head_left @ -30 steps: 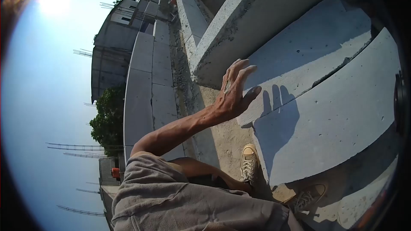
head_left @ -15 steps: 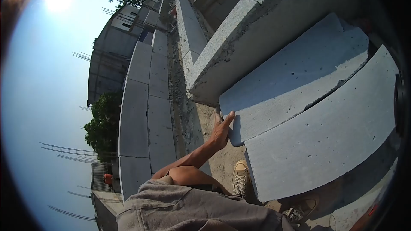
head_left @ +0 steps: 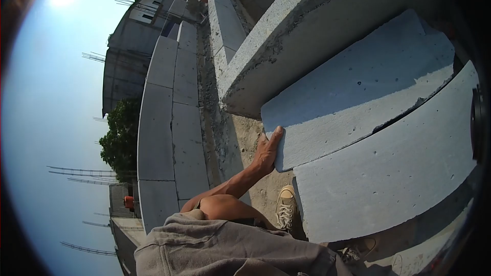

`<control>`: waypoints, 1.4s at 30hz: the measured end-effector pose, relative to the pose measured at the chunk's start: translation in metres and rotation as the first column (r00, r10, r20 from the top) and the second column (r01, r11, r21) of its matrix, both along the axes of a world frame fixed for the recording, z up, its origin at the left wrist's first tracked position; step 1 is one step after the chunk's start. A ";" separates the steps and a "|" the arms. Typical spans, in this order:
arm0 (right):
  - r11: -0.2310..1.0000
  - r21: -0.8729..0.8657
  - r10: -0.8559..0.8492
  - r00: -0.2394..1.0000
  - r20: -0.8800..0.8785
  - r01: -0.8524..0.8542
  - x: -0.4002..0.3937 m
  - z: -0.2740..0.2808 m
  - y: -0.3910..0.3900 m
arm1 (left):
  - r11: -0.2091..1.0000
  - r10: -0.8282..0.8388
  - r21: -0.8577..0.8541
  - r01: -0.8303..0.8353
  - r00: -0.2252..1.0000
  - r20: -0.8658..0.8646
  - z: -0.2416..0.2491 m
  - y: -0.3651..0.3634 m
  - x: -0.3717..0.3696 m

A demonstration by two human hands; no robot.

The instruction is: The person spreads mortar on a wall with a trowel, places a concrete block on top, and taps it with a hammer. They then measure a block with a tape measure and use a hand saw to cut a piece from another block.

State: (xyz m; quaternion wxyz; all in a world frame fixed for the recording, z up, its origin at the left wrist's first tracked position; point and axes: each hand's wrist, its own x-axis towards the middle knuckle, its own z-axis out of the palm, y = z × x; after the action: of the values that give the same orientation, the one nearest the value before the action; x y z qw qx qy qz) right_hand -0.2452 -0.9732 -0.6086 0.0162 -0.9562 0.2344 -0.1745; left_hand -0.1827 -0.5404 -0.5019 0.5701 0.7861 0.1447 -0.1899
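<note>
Nearest, grey shorts (head_left: pixel 225 248) and a tan sneaker (head_left: pixel 285 208) on sandy ground (head_left: pixel 245 138). One hand (head_left: pixel 267 152), side unclear, lies flat with straight fingers (head_left: pixel 276 134) against the end of a concrete slab (head_left: pixel 353 87); another slab (head_left: pixel 388 174) lies beside it. Beyond, a concrete wall (head_left: pixel 169 112) and trees (head_left: pixel 120 140).

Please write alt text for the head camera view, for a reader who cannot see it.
A person's hand presses against the end of a grey concrete slab, which leans with a second slab against a concrete wall. Which hand it is cannot be told. Below are grey shorts, a tan sneaker and sandy ground.
</note>
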 end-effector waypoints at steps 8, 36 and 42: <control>0.965 0.263 -0.055 0.991 0.119 0.022 0.042 0.049 -0.067 | 0.993 -0.096 -0.061 0.097 0.995 0.030 -0.011 0.016 0.005; 0.927 0.373 -0.076 0.989 0.129 0.023 0.019 0.121 -0.035 | 0.961 0.031 -0.273 -0.044 0.998 -0.050 -0.004 0.124 -0.004; 0.871 0.483 0.012 0.978 -0.208 0.091 0.057 0.125 -0.057 | 0.929 0.095 -0.332 -0.165 0.972 -0.217 0.010 0.129 0.004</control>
State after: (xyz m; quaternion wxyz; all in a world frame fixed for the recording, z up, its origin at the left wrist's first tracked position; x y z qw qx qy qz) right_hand -0.1883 -1.0306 -0.4835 0.2302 -0.9286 0.2909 -0.0107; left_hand -0.1789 -0.4116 -0.4915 0.6944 0.6388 0.2165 -0.2508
